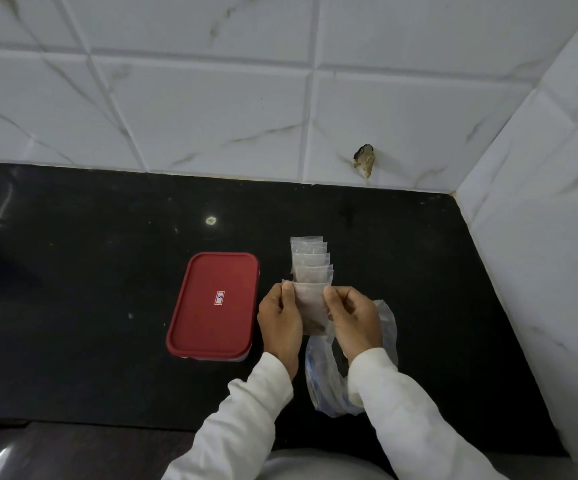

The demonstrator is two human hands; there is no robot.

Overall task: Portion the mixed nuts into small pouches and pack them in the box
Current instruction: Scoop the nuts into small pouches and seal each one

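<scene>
A small clear pouch (310,308) with brown nuts at its bottom is held upright above the black counter. My left hand (279,318) pinches its top left corner and my right hand (351,318) pinches its top right corner. Behind it, several filled small pouches (310,259) lie overlapped in a row running away from me. A box with a red lid (213,304) sits closed on the counter to the left of my hands. A larger clear plastic bag (329,379) lies crumpled under my right wrist; its contents are hidden.
The black counter (73,289) meets white marble-look tiled walls at the back and on the right (540,271). A chipped hole (363,161) marks the back wall. The counter's front edge runs below my sleeves.
</scene>
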